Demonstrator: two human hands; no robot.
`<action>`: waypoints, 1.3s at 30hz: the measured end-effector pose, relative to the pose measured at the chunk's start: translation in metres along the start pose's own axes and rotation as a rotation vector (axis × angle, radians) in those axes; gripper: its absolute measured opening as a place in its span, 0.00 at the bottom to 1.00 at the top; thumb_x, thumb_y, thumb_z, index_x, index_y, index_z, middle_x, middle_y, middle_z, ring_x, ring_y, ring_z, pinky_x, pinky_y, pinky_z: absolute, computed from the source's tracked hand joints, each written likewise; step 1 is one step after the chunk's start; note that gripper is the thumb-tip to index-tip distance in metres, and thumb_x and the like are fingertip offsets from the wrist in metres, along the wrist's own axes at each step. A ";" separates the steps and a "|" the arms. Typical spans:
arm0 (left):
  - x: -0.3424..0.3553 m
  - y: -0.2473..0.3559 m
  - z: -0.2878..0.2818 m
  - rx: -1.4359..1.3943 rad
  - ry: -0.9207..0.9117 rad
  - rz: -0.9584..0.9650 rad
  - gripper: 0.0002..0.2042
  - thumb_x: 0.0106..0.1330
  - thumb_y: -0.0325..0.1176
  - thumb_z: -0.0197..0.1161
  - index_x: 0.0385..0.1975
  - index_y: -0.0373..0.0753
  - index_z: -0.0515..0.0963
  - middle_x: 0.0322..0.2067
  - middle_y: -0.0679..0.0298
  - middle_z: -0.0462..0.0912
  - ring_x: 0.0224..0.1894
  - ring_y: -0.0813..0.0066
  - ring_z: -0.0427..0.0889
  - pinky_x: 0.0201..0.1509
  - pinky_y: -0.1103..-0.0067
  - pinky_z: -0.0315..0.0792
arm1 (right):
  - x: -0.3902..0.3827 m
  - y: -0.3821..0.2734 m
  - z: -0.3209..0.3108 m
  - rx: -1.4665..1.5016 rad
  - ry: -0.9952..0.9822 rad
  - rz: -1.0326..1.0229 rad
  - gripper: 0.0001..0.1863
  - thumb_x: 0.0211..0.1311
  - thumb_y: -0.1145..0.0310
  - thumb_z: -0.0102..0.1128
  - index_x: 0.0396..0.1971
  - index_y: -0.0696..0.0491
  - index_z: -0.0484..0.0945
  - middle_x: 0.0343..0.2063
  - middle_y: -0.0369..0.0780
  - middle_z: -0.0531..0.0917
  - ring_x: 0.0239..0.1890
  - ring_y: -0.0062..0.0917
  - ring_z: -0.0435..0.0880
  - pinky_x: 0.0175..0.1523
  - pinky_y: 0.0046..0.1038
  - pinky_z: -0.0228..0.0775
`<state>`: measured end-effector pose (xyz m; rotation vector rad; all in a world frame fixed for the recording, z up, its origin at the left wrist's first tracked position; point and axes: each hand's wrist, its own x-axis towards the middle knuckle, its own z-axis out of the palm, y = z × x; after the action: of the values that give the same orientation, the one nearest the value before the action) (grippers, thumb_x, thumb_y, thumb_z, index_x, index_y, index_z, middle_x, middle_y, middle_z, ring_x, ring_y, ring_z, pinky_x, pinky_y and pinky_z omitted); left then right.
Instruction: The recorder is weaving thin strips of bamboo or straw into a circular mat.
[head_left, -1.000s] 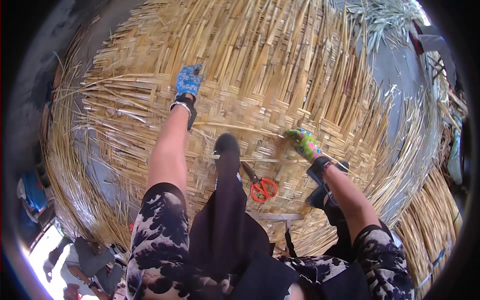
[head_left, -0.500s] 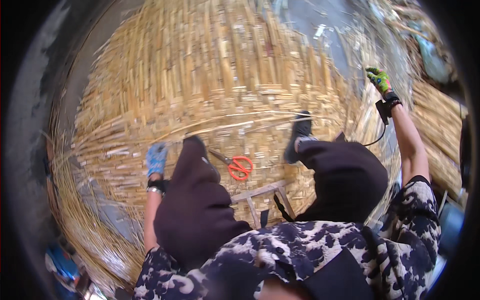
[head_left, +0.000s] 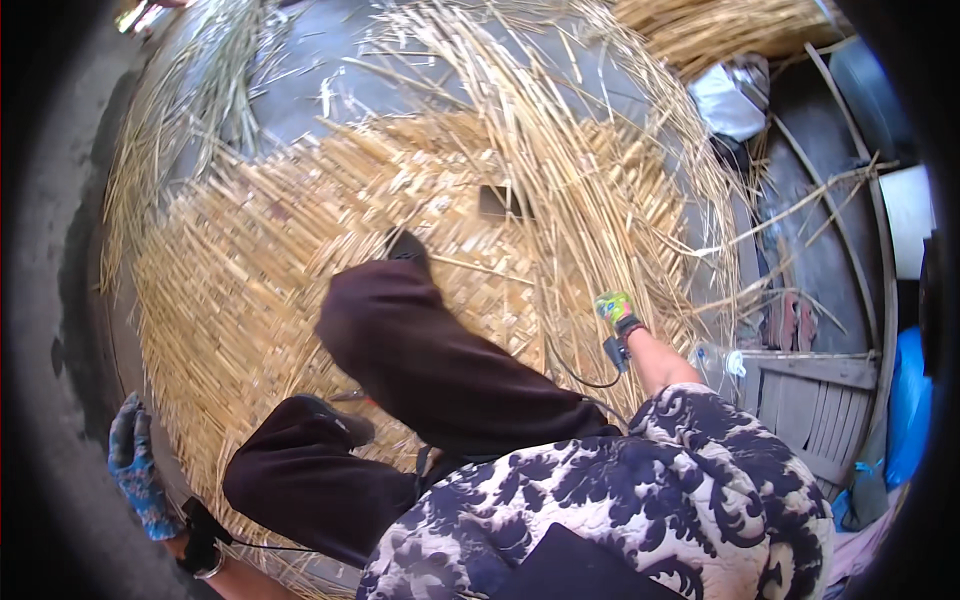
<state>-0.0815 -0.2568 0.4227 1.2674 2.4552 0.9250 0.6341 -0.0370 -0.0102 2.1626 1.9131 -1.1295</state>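
My left hand (head_left: 143, 470), in a blue patterned glove, is off to the lower left beyond the mat's edge. Its fingers are stretched out and hold nothing. A green patterned glove covers my right hand (head_left: 614, 306), whose fingers look curled at the lower end of a long bundle of pale reed strips (head_left: 560, 180); a little blur hides the exact grip. That bundle lies across the woven reed mat (head_left: 250, 270), on which my feet and legs rest. Scissors (head_left: 352, 396) show only in part beside my shoe.
Loose strips (head_left: 230, 80) are scattered over the grey floor past the mat. To the right are a reed bundle (head_left: 735, 30), a white bag (head_left: 732, 98), a wooden slatted piece (head_left: 815, 400), a clear bottle (head_left: 718, 365) and blue plastic (head_left: 906, 400).
My body and view have turned to the right. The left hand has moved from the mat to beyond its edge, and the right hand has come down to the loose strips.
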 end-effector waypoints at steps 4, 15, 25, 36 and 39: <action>0.004 0.058 0.046 -0.147 -0.064 -0.014 0.12 0.62 0.25 0.58 0.45 0.33 0.76 0.41 0.65 0.80 0.43 0.80 0.75 0.50 0.83 0.69 | -0.020 0.008 0.019 -0.007 0.063 0.046 0.09 0.56 0.63 0.55 0.31 0.50 0.81 0.25 0.34 0.82 0.26 0.22 0.77 0.31 0.27 0.69; 0.033 0.102 0.177 -0.183 -0.525 -0.107 0.09 0.59 0.21 0.61 0.40 0.32 0.78 0.39 0.63 0.81 0.41 0.80 0.77 0.48 0.83 0.71 | 0.080 0.004 0.012 -0.481 0.211 0.013 0.09 0.57 0.62 0.51 0.27 0.47 0.80 0.26 0.36 0.82 0.29 0.27 0.80 0.34 0.32 0.70; 0.042 0.140 0.175 -0.140 -0.422 0.021 0.09 0.58 0.23 0.63 0.39 0.35 0.79 0.37 0.66 0.82 0.38 0.82 0.78 0.45 0.83 0.72 | 0.068 0.000 0.002 -0.131 0.451 -0.085 0.16 0.57 0.55 0.52 0.38 0.47 0.81 0.30 0.41 0.84 0.29 0.32 0.82 0.33 0.34 0.73; -0.029 0.224 0.208 -1.438 -0.905 -0.521 0.21 0.62 0.47 0.59 0.46 0.35 0.73 0.34 0.59 0.78 0.38 0.69 0.79 0.43 0.74 0.74 | -0.207 -0.308 -0.118 1.145 -0.493 -0.756 0.19 0.66 0.61 0.50 0.49 0.59 0.74 0.28 0.35 0.81 0.26 0.12 0.78 0.28 0.12 0.69; -0.012 0.195 0.193 -1.555 -0.919 -0.486 0.17 0.62 0.49 0.59 0.31 0.39 0.74 0.24 0.68 0.72 0.28 0.77 0.73 0.33 0.78 0.70 | -0.268 -0.368 -0.123 0.750 -0.889 -0.597 0.18 0.64 0.64 0.54 0.51 0.56 0.73 0.26 0.34 0.80 0.26 0.11 0.75 0.28 0.13 0.67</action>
<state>0.1426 -0.1000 0.3941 0.2841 0.7232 1.2062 0.3783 -0.1169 0.3776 0.7874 1.8053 -2.6317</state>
